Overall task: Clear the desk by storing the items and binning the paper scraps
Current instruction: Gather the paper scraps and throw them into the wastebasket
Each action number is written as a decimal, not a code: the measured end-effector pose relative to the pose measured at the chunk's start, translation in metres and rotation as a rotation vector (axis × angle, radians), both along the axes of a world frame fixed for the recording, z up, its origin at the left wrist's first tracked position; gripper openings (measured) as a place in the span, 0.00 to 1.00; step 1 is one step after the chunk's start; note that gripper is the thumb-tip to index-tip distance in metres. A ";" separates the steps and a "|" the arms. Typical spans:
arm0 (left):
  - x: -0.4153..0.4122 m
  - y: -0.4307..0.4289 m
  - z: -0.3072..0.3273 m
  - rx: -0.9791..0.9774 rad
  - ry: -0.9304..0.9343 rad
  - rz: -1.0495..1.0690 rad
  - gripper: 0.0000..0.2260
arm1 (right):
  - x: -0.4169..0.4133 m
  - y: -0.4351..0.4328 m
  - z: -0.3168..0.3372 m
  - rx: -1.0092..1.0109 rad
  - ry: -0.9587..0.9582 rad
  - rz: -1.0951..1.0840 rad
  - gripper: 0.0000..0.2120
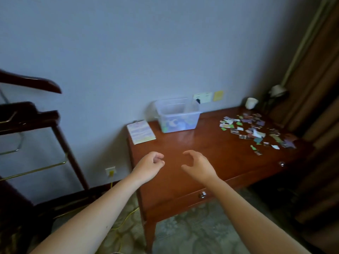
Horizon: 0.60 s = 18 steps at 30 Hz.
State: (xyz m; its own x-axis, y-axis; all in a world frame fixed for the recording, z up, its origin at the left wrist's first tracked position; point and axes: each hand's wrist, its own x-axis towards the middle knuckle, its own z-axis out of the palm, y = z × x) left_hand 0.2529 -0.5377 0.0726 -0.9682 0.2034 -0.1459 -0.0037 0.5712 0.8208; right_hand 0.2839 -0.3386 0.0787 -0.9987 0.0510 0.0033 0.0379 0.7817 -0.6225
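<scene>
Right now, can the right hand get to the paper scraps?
Probably yes: the right hand holds nothing, and only bare desk lies between it and the paper scraps, further right.

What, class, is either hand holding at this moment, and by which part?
Nothing that shows. The left hand is curled with no object visible in it; the right hand has loosely bent fingers, over the desk.
</scene>
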 end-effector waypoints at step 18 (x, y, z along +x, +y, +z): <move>-0.077 0.323 0.003 -0.031 0.045 -0.178 0.11 | -0.052 0.309 0.005 0.041 -0.035 -0.141 0.23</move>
